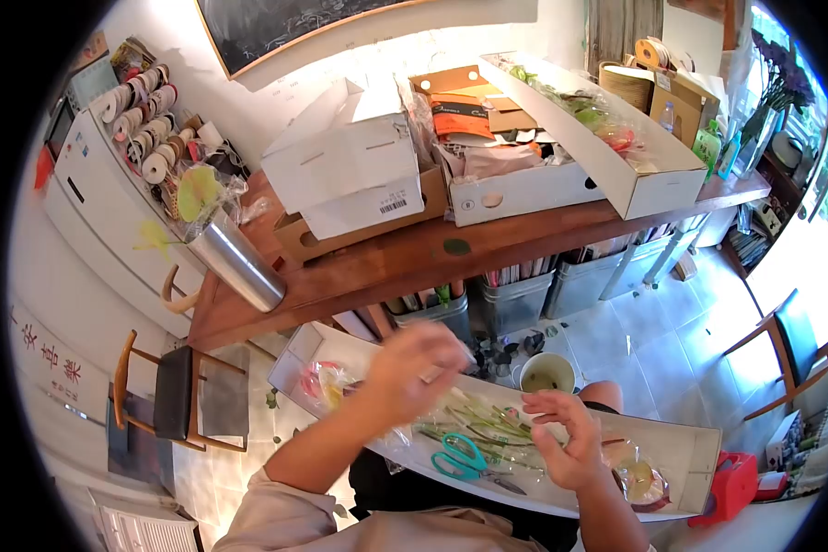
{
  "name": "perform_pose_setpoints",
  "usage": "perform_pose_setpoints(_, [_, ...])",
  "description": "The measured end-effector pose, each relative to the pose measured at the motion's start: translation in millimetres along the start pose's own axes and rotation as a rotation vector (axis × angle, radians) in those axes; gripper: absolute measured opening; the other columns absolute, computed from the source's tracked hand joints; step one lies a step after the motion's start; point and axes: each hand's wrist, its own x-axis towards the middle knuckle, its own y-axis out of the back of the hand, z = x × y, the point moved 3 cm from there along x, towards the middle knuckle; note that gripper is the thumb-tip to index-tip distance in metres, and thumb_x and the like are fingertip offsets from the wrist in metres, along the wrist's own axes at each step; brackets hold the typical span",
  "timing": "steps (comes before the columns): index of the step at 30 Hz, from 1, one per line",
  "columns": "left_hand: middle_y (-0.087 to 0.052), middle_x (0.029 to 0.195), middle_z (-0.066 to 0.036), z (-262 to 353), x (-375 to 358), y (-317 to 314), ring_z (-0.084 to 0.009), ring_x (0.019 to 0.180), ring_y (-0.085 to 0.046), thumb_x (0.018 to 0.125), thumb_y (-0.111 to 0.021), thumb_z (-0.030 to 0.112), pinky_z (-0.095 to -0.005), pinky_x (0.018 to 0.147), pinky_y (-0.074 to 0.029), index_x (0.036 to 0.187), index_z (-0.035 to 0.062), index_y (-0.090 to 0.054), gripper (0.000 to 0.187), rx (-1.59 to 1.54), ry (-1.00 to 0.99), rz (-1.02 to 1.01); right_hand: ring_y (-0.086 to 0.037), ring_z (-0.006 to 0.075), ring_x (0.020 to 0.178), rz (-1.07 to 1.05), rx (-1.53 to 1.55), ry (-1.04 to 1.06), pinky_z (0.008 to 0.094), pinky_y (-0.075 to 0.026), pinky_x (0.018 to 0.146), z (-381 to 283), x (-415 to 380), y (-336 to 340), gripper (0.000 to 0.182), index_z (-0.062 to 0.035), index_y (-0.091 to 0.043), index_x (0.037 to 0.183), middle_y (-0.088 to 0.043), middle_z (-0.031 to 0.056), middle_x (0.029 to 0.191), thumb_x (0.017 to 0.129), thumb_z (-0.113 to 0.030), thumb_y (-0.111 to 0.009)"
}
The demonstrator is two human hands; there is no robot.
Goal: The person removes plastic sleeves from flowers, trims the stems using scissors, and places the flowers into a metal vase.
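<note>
A long white carton (pixel 699 451) lies across my lap with green flower stems (pixel 474 414) inside. Teal-handled scissors (pixel 460 457) rest on the stems, blades toward the right. Above the carton's left half is my left hand (pixel 419 368), smeared by motion; its fingers are closed around something small and pale that I cannot make out. My right hand (pixel 569 440) hovers over the carton's right half, fingers apart and slightly curled, holding nothing visible. Clear-wrapped blooms (pixel 327 382) lie at the carton's left end, and another wrapped bloom (pixel 642 480) at its right end.
Ahead, a wooden table (pixel 377 276) carries a white box (pixel 350 156), an open carton (pixel 524 189), a long flower box (pixel 658 184) and a metal vase (pixel 239 262). A white bucket (pixel 547 371) stands on the floor. Chairs (pixel 177 396) flank the space; a red container (pixel 731 488) sits right.
</note>
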Motion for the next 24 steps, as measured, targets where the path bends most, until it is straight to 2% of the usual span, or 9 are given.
perform_pose_setpoints(3, [-0.070, 0.106, -0.009, -35.3, 45.0, 63.0, -0.0248, 0.099, -0.067, 0.080, -0.083, 0.005, -0.0353, 0.083, -0.054, 0.091, 0.0070, -0.076, 0.013, 0.088, 0.063, 0.322, -0.076, 0.0215, 0.096, 0.052, -0.113, -0.059, 0.0328, -0.059, 0.087, 18.8, -3.1, 6.9, 0.027, 0.0036, -0.063, 0.121, -0.077, 0.0153, 0.110, 0.096, -0.003, -0.069])
perform_pose_setpoints(5, [-0.071, 0.104, -0.008, -40.3, 83.7, 103.1, -0.0239, 0.094, -0.067, 0.087, -0.081, 0.010, -0.0347, 0.083, -0.054, 0.097, 0.0057, -0.078, 0.011, 0.364, 0.012, 0.554, -0.076, 0.0209, 0.094, 0.048, -0.138, -0.076, 0.0325, -0.059, 0.086, 20.4, -0.1, 6.6, 0.023, 0.0029, -0.065, 0.119, -0.077, 0.0142, 0.108, 0.096, -0.002, -0.069])
perform_pose_setpoints(7, [-0.071, 0.103, -0.009, -50.7, 117.2, 132.7, -0.0234, 0.086, -0.066, 0.094, -0.078, 0.015, -0.0327, 0.081, -0.053, 0.103, 0.0043, -0.079, 0.014, 0.532, 0.040, 0.644, -0.076, 0.0203, 0.092, 0.026, -0.184, -0.061, 0.0321, -0.059, 0.084, 14.6, 0.2, 4.3, 0.019, 0.0023, -0.067, 0.115, -0.078, 0.0130, 0.106, 0.096, -0.001, -0.069])
perform_pose_setpoints(10, [-0.070, 0.100, -0.010, -54.5, 150.1, 133.5, -0.0233, 0.080, -0.066, 0.099, -0.073, 0.017, -0.0332, 0.077, -0.054, 0.108, 0.0028, -0.078, 0.018, 0.188, -0.039, 0.518, -0.076, 0.0200, 0.089, 0.031, -0.213, -0.006, 0.0317, -0.060, 0.081, 8.4, 3.3, 3.2, 0.017, 0.0020, -0.068, 0.113, -0.078, 0.0128, 0.103, 0.096, -0.002, -0.070])
perform_pose_setpoints(13, [-0.070, 0.109, -0.013, -35.0, 161.1, 92.3, -0.0195, 0.090, -0.068, 0.102, -0.070, 0.018, -0.0313, 0.078, -0.054, 0.113, -0.0008, -0.075, 0.022, 0.215, 0.003, 0.218, -0.076, 0.0206, 0.087, 0.034, -0.233, 0.011, 0.0319, -0.059, 0.079, 6.6, 4.7, 2.4, 0.018, 0.0015, -0.069, 0.112, -0.077, 0.0128, 0.101, 0.096, -0.004, -0.071])
perform_pose_setpoints(15, [-0.069, 0.101, -0.013, -43.1, 169.4, 51.2, -0.0230, 0.085, -0.069, 0.099, -0.070, 0.013, -0.0343, 0.076, -0.055, 0.116, -0.0005, -0.073, 0.022, 0.226, -0.094, 0.157, -0.074, 0.0184, 0.093, -0.011, -0.253, -0.050, 0.0320, -0.058, 0.085, 6.1, 3.9, 1.1, 0.018, 0.0017, -0.068, 0.114, -0.077, 0.0118, 0.103, 0.097, -0.003, -0.069])
perform_pose_setpoints(18, [-0.067, 0.097, -0.017, -75.4, 187.8, -5.0, -0.0316, 0.083, -0.069, 0.094, -0.071, 0.007, -0.0398, 0.078, -0.056, 0.115, -0.0003, -0.072, 0.022, 0.179, 0.015, 0.105, -0.074, 0.0178, 0.095, -0.031, -0.252, -0.070, 0.0319, -0.058, 0.087, 10.4, 1.3, -1.2, 0.019, 0.0016, -0.068, 0.115, -0.077, 0.0109, 0.102, 0.097, -0.004, -0.070])
perform_pose_setpoints(22, [-0.067, 0.099, -0.022, -142.6, 213.7, -60.3, -0.0404, 0.088, -0.069, 0.089, -0.070, 0.004, -0.0466, 0.079, -0.055, 0.107, -0.0008, -0.071, 0.019, 0.271, 0.071, 0.231, -0.074, 0.0192, 0.093, -0.028, -0.319, -0.032, 0.0321, -0.058, 0.084, 3.7, -2.6, -1.7, 0.019, 0.0015, -0.069, 0.115, -0.076, 0.0116, 0.100, 0.096, -0.004, -0.070])
perform_pose_setpoints(24, [-0.068, 0.100, -0.023, -169.9, 218.2, -80.6, -0.0430, 0.092, -0.068, 0.089, -0.069, 0.006, -0.0494, 0.081, -0.055, 0.102, -0.0010, -0.071, 0.015, 0.330, 0.157, 0.275, -0.074, 0.0256, 0.092, -0.007, -0.337, -0.001, 0.0350, -0.058, 0.081, 5.7, -2.4, 3.5, 0.018, -0.0010, -0.069, 0.113, -0.075, 0.0140, 0.101, 0.097, -0.009, -0.071])
